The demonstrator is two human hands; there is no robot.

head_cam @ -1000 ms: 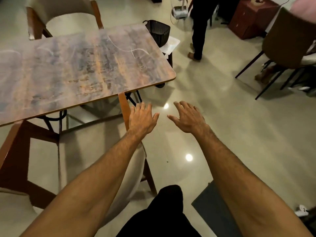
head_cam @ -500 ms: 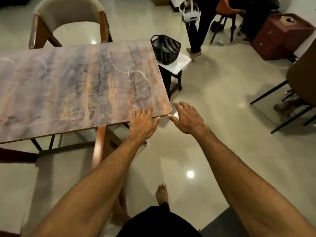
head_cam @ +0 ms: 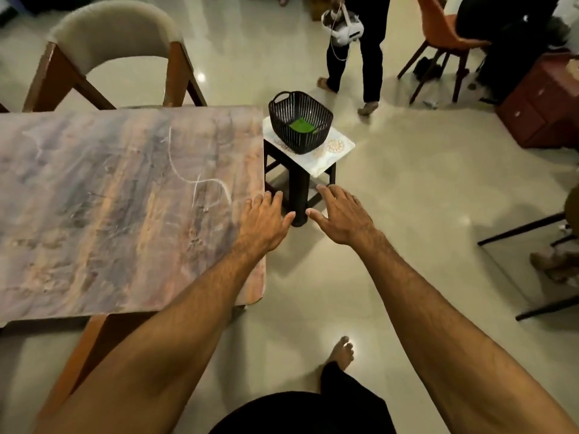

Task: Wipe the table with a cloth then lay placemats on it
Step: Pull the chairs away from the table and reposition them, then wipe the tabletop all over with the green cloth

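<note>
Head view: your wide wood-grain rectangular table (head_cam: 109,198) lies at left, probably not wiped yet. Beside its far corner a black slatted plastic basket (head_cam: 282,126) stands on a black stool (head_cam: 299,195), keeping the folded green cloth (head_cam: 301,125) handy. Your left hand (head_cam: 264,220) and right hand (head_cam: 343,219) are relaxed, empty; the cloth lies ahead, apart.

Cloth (head_cam: 301,125) in basket (head_cam: 299,121) on stool (head_cam: 313,164), right of table (head_cam: 125,198).
</note>
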